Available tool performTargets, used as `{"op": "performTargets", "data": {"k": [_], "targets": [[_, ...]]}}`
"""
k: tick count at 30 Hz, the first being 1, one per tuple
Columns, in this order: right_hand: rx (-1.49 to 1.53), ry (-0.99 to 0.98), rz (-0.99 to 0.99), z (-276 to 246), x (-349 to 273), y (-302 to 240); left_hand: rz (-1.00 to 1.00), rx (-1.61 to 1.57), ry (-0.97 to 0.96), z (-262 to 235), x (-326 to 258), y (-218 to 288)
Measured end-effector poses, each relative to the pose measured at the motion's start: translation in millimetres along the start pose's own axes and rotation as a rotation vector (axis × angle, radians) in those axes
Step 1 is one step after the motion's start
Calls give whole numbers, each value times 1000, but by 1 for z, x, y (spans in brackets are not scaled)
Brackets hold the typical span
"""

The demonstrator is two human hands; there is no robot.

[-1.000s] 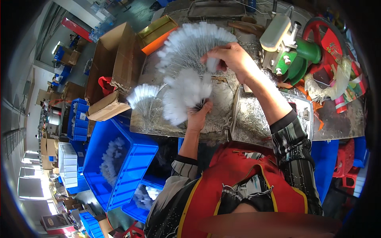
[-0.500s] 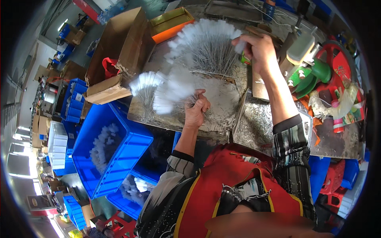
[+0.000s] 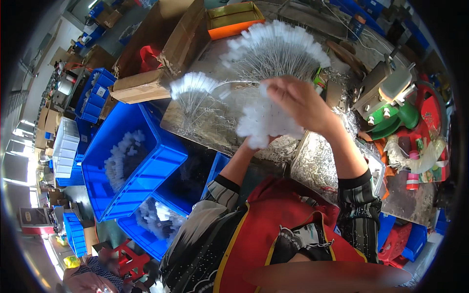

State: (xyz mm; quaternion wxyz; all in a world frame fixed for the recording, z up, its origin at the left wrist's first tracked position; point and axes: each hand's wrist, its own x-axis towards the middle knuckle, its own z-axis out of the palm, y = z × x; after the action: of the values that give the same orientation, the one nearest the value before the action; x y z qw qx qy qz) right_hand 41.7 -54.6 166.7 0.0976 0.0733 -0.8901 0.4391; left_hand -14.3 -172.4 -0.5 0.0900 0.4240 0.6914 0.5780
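Note:
My left hand is closed round a bunch of white-tufted wire brushes. The tufts face up and hide most of its fingers. Above the bunch, my right hand has bent fingers, slightly smeared by motion, with a white tuft at the fingertips. A thin curved line, perhaps a wire, runs left from there toward another white tuft. Beyond the hands a large fan of brushes lies on the worktable, stems toward me. A smaller fanned bundle lies to the left.
Blue crates with more brushes stand left of the table. A cardboard box and an orange tray sit at the far left. On the right are a metal machine with green parts and a red-and-white bottle.
My right hand has come from the far fan of brushes toward me and left, over the held bunch. The bunch has moved right and turned its tufts up. The view has shifted somewhat.

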Motion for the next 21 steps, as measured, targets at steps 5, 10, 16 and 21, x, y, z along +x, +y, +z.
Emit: {"op": "performTargets", "data": {"k": [5, 10, 16, 21], "targets": [[1, 291, -260, -7, -6, -9, 98, -200, -145, 10, -8, -45], [-434, -72, -401, 5, -19, -22, -181, -789, -2, 31, -6, -28], [-191, 391, -311, -26, -43, -21, -314, -450, 55, 3, 4, 25], [-119, 595, -117, -9, -64, 4, -178, -807, 359, -43, 13, 63]]}}
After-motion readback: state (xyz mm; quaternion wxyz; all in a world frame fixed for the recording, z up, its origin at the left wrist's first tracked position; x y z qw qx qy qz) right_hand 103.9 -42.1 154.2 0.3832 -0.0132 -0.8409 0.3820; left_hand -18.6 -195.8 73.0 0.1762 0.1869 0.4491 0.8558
